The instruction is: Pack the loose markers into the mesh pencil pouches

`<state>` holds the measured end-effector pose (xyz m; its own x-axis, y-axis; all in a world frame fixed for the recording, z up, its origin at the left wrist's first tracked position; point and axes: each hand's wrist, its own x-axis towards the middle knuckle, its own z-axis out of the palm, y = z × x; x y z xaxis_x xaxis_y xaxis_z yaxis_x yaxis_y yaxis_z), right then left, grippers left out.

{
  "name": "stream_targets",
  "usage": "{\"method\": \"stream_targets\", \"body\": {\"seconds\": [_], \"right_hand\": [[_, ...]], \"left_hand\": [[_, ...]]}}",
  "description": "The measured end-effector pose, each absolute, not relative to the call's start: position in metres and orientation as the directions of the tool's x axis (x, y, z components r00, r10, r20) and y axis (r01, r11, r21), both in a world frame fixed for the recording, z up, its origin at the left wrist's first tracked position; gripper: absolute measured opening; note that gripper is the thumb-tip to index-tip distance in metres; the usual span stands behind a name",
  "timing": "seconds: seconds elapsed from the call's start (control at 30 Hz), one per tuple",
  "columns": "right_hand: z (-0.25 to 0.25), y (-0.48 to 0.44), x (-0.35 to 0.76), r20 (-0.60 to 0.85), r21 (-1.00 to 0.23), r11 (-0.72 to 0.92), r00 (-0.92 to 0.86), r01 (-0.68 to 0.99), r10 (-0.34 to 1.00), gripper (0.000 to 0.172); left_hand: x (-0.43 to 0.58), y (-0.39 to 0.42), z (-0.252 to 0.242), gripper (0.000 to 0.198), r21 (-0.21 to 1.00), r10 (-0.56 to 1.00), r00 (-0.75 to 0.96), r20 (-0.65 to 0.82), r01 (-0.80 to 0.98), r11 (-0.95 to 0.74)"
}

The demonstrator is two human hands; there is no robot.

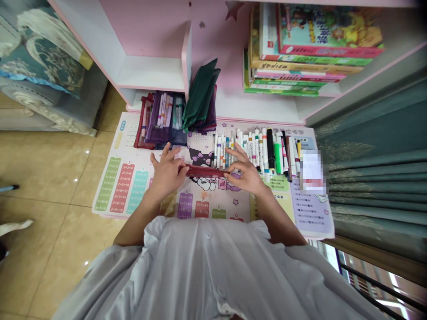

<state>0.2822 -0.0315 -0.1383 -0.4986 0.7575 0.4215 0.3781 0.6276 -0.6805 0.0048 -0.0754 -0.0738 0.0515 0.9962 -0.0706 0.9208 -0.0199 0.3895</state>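
Between my two hands, a dark red mesh pouch (207, 171) is stretched level above the desk mat. My left hand (169, 171) pinches its left end, the other fingers fanned out. At the right end, my right hand (245, 173) pinches the pouch between thumb and finger. Just beyond my right hand lies a row of markers (255, 149), mostly white, with black and green ones among them. Past my left hand sit mesh pouches with markers inside, a purple pouch (154, 120) and a red pouch (143, 133). Flat green pouches (202, 100) lean against the shelf divider.
The printed desk mat (110, 195) covers the desk under my hands. A pink and white shelf (153, 71) rises at the back, with a stack of books (300, 66) at right. A curtain (373, 155) hangs along the right side. A blurred white item (312, 171) lies at the mat's right.
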Motion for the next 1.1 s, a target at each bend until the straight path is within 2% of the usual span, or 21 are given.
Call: {"method": "stream_targets", "body": {"seconds": [0.4, 1.1], "right_hand": [[-0.136, -0.034, 0.282, 0.414, -0.662, 0.635, -0.512, 0.398, 0.753, 0.018], [-0.137, -0.034, 0.281, 0.413, -0.660, 0.632, -0.507, 0.405, 0.756, 0.019]], "left_hand": [[-0.001, -0.077, -0.074, 0.017, 0.389, 0.993, 0.025, -0.112, 0.921, 0.021], [-0.011, -0.079, -0.076, 0.016, 0.409, 0.996, -0.019, -0.084, 0.911, 0.052]]}}
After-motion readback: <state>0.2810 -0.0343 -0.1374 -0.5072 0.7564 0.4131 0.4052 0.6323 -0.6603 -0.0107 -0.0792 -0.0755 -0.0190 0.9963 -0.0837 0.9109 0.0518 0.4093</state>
